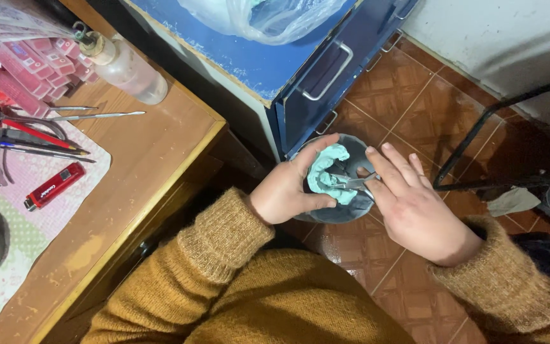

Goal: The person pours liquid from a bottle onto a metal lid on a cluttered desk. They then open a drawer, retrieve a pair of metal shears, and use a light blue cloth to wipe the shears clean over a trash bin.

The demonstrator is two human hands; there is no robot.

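Left hand [284, 191] cupping dark flexible round mixing bowl [345, 210] with pale teal paste [326, 175]; right hand [412, 207] pinching thin metal spatula [353, 183]. Above open tiled floor [402, 108], between wooden desk edge [160, 185] and blue metal cabinet [326, 70].

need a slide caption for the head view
Left hand cups a dark bowl of pale green paste while the right hand works it with a metal spatula.

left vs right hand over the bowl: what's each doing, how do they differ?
The left hand cups the dark bowl, thumb and fingers wrapped around the pale teal paste; the right hand grips a small metal spatula. The left hand is curled, the right flatter with fingers extended. Both are bare, in mustard knit sleeves, held above the tiled floor.
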